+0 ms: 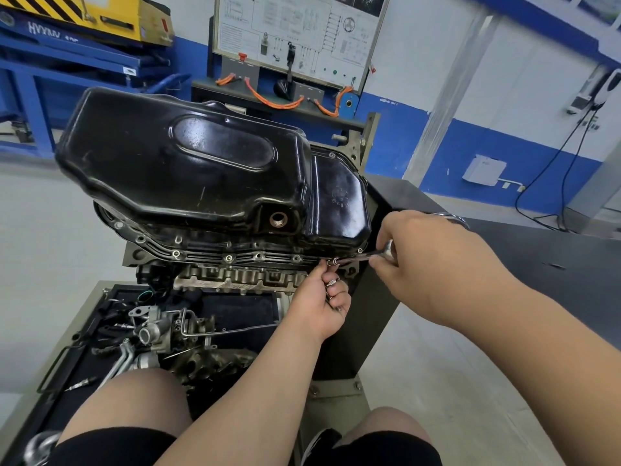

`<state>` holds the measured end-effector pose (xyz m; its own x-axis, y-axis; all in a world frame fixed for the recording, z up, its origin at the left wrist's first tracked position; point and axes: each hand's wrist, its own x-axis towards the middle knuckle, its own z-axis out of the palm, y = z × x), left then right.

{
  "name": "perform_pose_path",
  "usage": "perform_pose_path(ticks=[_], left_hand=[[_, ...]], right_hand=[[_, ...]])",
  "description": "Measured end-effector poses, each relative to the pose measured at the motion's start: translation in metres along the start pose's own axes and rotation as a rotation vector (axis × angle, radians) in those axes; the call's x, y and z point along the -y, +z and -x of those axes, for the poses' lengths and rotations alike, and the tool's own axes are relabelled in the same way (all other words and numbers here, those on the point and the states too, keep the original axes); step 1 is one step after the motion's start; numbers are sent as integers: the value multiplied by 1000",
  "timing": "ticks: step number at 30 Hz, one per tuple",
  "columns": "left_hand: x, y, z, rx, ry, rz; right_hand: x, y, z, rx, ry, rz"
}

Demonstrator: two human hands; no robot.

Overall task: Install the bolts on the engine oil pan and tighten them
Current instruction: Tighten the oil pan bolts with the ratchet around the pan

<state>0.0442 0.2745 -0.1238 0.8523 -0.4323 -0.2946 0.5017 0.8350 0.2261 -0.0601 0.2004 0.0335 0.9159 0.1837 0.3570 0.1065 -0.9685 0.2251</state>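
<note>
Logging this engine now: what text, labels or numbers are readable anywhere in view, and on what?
"HVXNV", roughly, in white on the blue lift beam; the characters after it are blurred.
Print on the wall training board: too small to read.
Stamped marks on the oil pan, shallow end: too faint to read.
White marking on the blue wall stripe: blurred.

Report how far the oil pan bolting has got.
Done: bolt heads sit along the near flange of the oil pan. In hand: the right hand holds a tool on a bolt at the right corner, fingers of the left hand pinching it. Left: tightness can't be judged; the far flange is hidden.
</note>
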Motion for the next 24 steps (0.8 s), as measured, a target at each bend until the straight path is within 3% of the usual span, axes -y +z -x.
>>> perform_pose_path(ticks=[4,7,9,12,16,20,24], left_hand=[[-2,1,2,-20,3,-32],[-3,4,5,-31,-1,-50],[-3,5,7,-32,-5,-57],[-3,7,9,-32,-3,-85],[-7,3,11,-17,-34,-140],[-12,-9,18,42,-76,-37],[-12,-11,23,74,-71,31]], right_hand=[[0,-4,-3,-78,98,64],[-3,-4,-4,13,9,15],[-1,-1,-4,-16,-7,53],[2,-2,-8,-64,106,96],[-7,-6,-10,-18,117,23],[-18,-18,-4,-132,172,-58],[-25,-22,0,-122,205,-161]])
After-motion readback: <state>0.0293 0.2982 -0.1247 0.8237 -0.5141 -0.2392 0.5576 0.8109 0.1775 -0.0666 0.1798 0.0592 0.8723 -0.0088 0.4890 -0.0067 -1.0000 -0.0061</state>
